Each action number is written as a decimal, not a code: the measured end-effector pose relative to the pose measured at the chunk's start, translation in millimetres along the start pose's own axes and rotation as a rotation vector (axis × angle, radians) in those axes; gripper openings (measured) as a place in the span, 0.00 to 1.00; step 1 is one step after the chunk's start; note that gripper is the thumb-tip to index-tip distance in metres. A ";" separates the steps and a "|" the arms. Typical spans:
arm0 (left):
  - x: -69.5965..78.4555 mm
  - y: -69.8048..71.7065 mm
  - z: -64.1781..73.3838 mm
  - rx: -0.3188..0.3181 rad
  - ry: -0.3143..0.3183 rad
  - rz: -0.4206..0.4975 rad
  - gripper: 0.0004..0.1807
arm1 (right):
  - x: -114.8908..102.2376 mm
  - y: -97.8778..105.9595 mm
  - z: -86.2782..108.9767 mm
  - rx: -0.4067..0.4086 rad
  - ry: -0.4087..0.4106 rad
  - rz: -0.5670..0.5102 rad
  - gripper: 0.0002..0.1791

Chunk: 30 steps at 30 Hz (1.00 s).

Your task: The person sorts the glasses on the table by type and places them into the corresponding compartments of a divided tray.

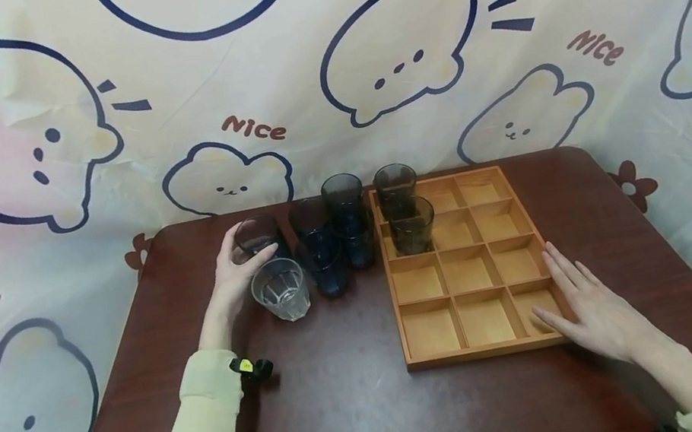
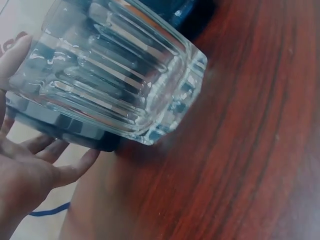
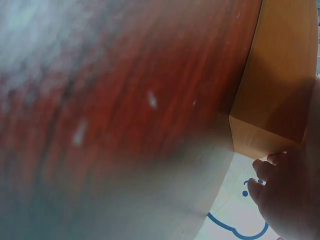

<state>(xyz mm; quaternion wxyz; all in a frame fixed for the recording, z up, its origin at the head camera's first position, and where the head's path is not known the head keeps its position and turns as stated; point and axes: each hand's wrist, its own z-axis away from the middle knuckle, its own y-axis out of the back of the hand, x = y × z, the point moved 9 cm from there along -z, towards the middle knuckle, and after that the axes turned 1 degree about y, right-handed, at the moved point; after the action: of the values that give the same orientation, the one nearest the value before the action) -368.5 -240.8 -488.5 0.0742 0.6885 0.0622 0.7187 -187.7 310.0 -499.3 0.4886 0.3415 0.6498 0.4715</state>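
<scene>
At the back left of the table, my left hand [image 1: 233,271] grips a dark tinted glass [image 1: 262,232], thumb across its near side. Just in front stands a clear ribbed glass [image 1: 281,291], which fills much of the left wrist view and partly hides the dark one. More dark glasses [image 1: 326,258] cluster to the right of it. Two smoky glasses [image 1: 413,227] sit in the left column of a wooden compartment tray [image 1: 485,355], toward the back. My right hand [image 1: 596,315] rests with extended fingers along the tray's right edge, thumb over the front right compartment.
The dark brown table [image 1: 340,418] ends at the back against a hanging cloth [image 1: 293,71] printed with cartoon bears. Left of the tray, the glasses stand close together, overlapping in the head view. A black strap with a small device [image 1: 251,368] is around the left wrist.
</scene>
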 end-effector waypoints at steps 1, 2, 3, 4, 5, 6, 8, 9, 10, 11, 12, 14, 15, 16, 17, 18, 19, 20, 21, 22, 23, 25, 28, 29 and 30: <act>1.4 1.5 0.6 0.018 -0.013 -0.004 0.42 | 0.0 -0.3 0.4 -0.003 -0.003 -0.003 0.57; 3.2 2.9 0.9 0.037 -0.029 -0.004 0.42 | 0.1 -0.5 0.6 -0.006 -0.005 -0.006 0.57; 5.1 4.8 1.2 0.061 -0.044 -0.001 0.42 | 0.1 -0.5 0.7 -0.006 -0.007 -0.007 0.57; 8.0 6.6 1.7 0.087 -0.065 0.005 0.42 | 0.0 -0.3 0.8 -0.006 -0.008 -0.008 0.57; 11.1 8.4 2.2 0.115 -0.087 0.013 0.42 | 0.0 -0.1 0.8 -0.006 -0.010 -0.009 0.57; 14.5 10.5 2.9 0.146 -0.111 0.022 0.41 | 0.0 0.1 0.7 -0.006 -0.011 -0.009 0.57; 21.0 14.6 4.4 0.203 -0.157 0.044 0.40 | 0.0 -0.1 0.6 -0.005 -0.010 -0.008 0.57; 24.2 16.6 5.6 0.232 -0.178 0.057 0.40 | 0.0 -0.2 0.7 -0.004 -0.009 -0.007 0.57; 27.9 18.4 7.0 0.257 -0.197 0.075 0.39 | -0.2 0.0 0.7 0.000 -0.006 -0.008 0.57; 31.0 20.2 8.3 0.278 -0.213 0.091 0.39 | -0.2 -0.1 0.7 0.003 -0.003 -0.009 0.56; 34.1 21.8 9.6 0.295 -0.227 0.108 0.39 | -0.3 -0.1 0.7 0.006 0.000 -0.009 0.56; 39.7 24.3 12.8 0.325 -0.244 0.147 0.39 | -0.4 0.3 1.0 0.013 0.006 -0.010 0.56; 42.7 25.4 14.7 0.338 -0.248 0.163 0.39 | -0.5 0.4 1.0 0.016 0.009 -0.012 0.56; 45.6 26.1 16.6 0.350 -0.249 0.171 0.39 | -0.5 0.6 1.1 0.019 0.012 -0.013 0.56; 48.3 26.7 18.2 0.360 -0.253 0.178 0.39 | -0.4 0.6 1.3 0.019 0.012 -0.014 0.56; 51.3 27.1 20.0 0.369 -0.253 0.177 0.39 | -0.3 0.5 1.4 0.019 0.011 -0.014 0.56; 54.3 27.2 21.4 0.374 -0.257 0.180 0.39 | -0.2 0.4 1.5 0.019 0.011 -0.016 0.56; 57.9 26.9 22.6 0.377 -0.266 0.176 0.38 | -0.1 0.1 1.4 0.019 0.011 -0.016 0.56; 62.0 26.2 23.7 0.374 -0.278 0.175 0.39 | 0.1 -0.1 1.4 0.018 0.010 -0.016 0.56; 66.1 25.4 24.5 0.369 -0.293 0.179 0.39 | 0.2 -0.2 1.5 0.018 0.009 -0.017 0.56; 70.5 24.4 25.3 0.363 -0.311 0.186 0.39 | 0.2 -0.2 1.5 0.017 0.009 -0.018 0.56; 79.7 22.5 27.2 0.355 -0.351 0.199 0.39 | 0.1 -0.1 1.5 0.018 0.010 -0.017 0.56; 91.0 20.7 30.7 0.355 -0.386 0.198 0.39 | -0.2 0.2 1.3 0.020 0.011 -0.017 0.56; 93.9 20.2 32.0 0.357 -0.391 0.196 0.39 | -0.2 0.3 1.2 0.021 0.012 -0.017 0.56; 96.4 19.7 33.3 0.356 -0.396 0.193 0.39 | -0.2 0.3 1.1 0.021 0.012 -0.017 0.56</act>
<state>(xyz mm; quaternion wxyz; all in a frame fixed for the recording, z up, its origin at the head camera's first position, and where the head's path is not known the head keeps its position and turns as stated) -339.6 -242.0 -388.7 -0.1061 0.8206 0.1058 0.5516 -186.7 310.2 -498.9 0.4851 0.3383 0.6607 0.4623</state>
